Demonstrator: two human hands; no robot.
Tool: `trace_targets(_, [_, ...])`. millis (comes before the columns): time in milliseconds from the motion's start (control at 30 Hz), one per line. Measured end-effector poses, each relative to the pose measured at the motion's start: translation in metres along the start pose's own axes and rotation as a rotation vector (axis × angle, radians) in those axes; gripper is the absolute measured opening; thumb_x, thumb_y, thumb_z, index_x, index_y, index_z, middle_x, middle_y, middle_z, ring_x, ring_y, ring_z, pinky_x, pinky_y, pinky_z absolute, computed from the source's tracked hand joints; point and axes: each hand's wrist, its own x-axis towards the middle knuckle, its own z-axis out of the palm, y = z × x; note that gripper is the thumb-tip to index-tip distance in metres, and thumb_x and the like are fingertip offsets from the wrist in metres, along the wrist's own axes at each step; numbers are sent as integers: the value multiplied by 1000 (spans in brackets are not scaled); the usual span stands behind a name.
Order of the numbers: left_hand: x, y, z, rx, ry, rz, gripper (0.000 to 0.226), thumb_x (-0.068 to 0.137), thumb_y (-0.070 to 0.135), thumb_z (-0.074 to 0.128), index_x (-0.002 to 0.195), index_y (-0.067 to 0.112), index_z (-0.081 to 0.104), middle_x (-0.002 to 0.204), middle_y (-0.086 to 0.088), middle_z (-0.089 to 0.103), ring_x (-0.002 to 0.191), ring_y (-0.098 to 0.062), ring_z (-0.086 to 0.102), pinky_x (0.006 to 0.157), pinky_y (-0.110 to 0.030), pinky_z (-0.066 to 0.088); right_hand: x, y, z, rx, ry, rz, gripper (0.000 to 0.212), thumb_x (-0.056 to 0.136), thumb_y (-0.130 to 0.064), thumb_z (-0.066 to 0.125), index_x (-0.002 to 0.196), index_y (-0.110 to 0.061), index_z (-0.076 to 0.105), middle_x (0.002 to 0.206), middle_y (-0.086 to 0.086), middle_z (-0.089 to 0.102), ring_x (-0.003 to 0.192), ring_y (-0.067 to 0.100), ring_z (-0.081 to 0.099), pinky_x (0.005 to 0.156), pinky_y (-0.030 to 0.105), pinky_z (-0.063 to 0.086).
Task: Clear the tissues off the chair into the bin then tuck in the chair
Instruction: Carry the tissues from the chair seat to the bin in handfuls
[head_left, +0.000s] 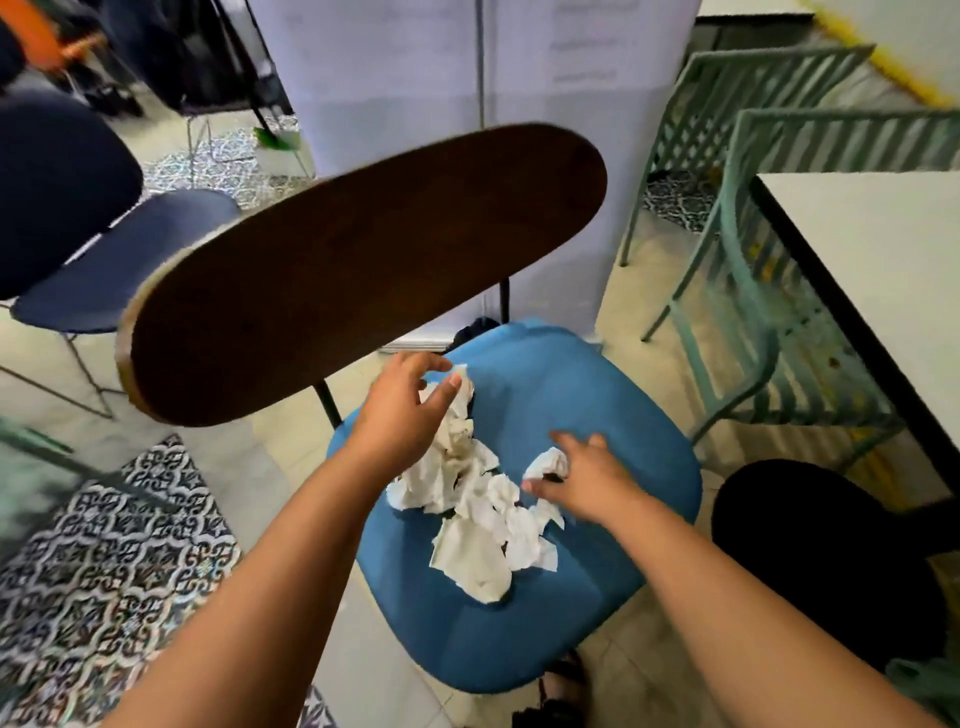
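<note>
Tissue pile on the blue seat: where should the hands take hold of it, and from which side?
Scoop the tissue pile from its two flanks, coming down from above. It lies loose and crumpled in separate pieces on the flat blue seat, so pressing inward bunches them together. The left hand is at the far-left end, the right hand at the right edge.

Green slatted chairs beside a white table; possibly a navy chair left.
</note>
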Motion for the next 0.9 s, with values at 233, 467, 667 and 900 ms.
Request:
trace_targets(233, [55, -6, 9, 101, 134, -187, 24, 95, 39, 51, 113, 28, 62, 128, -6, 53, 117, -28, 52, 97, -42, 45, 43, 6, -8, -63, 18, -185, 25, 80, -23, 64, 104, -17, 65, 109, 11, 56, 95, 30, 61, 79, 31, 48])
trace_targets(467, [83, -20, 15, 234, -94, -430, 37, 95, 34, 54, 131, 26, 51, 132, -12, 51, 86, -22, 60, 72, -30, 45, 83, 7, -32, 328, 45, -185, 9, 82, -23, 68, 90, -21, 64, 86, 2, 67, 77, 22, 61, 64, 27, 43])
trace_targets(667, [89, -29, 29, 182, -174, -473, 40, 87, 26, 68, 125, 21, 56, 121, -7, 60, 85, -19, 56, 73, -26, 43, 108, -11, -43, 625, -1, -182, 12, 84, -23, 69, 95, -23, 63, 83, -5, 66, 67, 13, 57, 60, 27, 44])
trace_targets(900, [89, -35, 20, 109, -60, -428, 32, 84, 16, 70, 116, 19, 63, 104, -4, 58, 85, -22, 57, 72, -31, 51, 128, -23, -37, 667, -68, -205, 10, 85, -23, 68, 94, -21, 64, 85, 1, 68, 61, 12, 55, 52, 24, 39])
